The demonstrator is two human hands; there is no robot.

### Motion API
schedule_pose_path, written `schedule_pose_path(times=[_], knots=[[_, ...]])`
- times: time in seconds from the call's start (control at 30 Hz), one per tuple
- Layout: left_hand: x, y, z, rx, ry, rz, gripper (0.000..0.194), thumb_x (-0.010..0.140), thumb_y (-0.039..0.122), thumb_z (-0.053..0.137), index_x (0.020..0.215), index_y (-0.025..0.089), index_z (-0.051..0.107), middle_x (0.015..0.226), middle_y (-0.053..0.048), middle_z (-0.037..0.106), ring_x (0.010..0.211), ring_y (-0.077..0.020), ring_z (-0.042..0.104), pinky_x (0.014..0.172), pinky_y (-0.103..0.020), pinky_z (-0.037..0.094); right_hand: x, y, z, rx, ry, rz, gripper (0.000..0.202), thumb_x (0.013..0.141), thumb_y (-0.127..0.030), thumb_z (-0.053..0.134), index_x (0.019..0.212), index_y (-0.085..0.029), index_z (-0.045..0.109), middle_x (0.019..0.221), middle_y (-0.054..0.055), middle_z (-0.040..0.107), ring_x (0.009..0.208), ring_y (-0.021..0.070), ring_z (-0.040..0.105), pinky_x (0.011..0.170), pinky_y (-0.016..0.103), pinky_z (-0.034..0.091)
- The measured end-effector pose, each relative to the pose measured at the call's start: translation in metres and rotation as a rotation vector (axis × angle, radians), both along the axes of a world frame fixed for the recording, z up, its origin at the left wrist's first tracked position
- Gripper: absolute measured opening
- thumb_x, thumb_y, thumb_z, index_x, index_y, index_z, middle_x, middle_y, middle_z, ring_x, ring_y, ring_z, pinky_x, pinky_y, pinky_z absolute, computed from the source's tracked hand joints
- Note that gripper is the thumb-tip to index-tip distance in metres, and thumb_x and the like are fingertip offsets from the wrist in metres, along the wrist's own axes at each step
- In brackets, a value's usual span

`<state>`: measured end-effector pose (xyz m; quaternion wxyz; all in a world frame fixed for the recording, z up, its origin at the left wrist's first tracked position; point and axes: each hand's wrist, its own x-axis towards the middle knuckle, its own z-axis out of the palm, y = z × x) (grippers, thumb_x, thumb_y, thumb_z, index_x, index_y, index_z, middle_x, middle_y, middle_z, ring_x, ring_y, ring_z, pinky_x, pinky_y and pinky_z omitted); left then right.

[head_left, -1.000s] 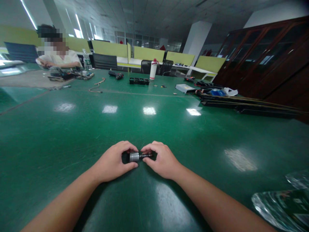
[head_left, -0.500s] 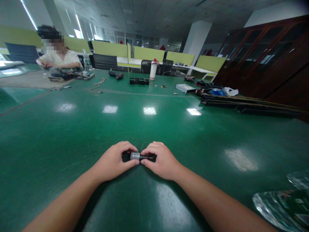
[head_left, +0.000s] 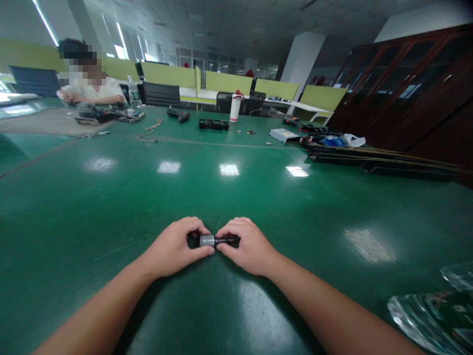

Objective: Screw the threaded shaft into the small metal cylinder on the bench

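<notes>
Between my two hands, just above or on the green tabletop [head_left: 229, 197], lies a small silver metal cylinder [head_left: 207, 240] with a dark ribbed shaft [head_left: 225, 240] pointing right. My left hand [head_left: 172, 250] is closed round the cylinder, index finger above and thumb below. The thumb and fingers of my right hand [head_left: 251, 247] pinch the shaft where it leaves the cylinder. The fingertips of both hands come close together at that joint. Part of the cylinder's left end is shaded by my left palm, and its exact kind cannot be made out.
Across the table are a power drill [head_left: 178, 116], a black tray-like part [head_left: 213, 124], a white bottle [head_left: 235, 106] and a silver box [head_left: 284, 135]. Long black strips [head_left: 369, 159] lie right. Clear plastic [head_left: 417, 315] sits near right. Another person [head_left: 90, 88] sits far left.
My hands and the cylinder stay in nearly the same place. The view has shifted very slightly; the grip looks the same.
</notes>
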<state>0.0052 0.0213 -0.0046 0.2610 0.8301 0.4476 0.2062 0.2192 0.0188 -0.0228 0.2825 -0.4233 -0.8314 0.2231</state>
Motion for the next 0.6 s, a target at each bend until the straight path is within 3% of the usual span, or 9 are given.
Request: schedule_pose_path(times=[0.6], knots=[[0.0018, -0.0005, 0.0008, -0.006, 0.015, 0.009, 0.021, 0.08, 0.037, 0.067, 0.091, 0.02, 0.065, 0.086, -0.002, 0.066, 0.08, -0.0187, 0.06, 0.07, -0.028, 0.044, 0.0, -0.0006, -0.0005, 0.015, 0.0, -0.005, 0.01, 0.076, -0.016, 0.071, 0.085, -0.021, 0.068, 0.079, -0.002, 0.069, 0.078, 0.015, 0.059, 0.08, 0.033, 0.037]])
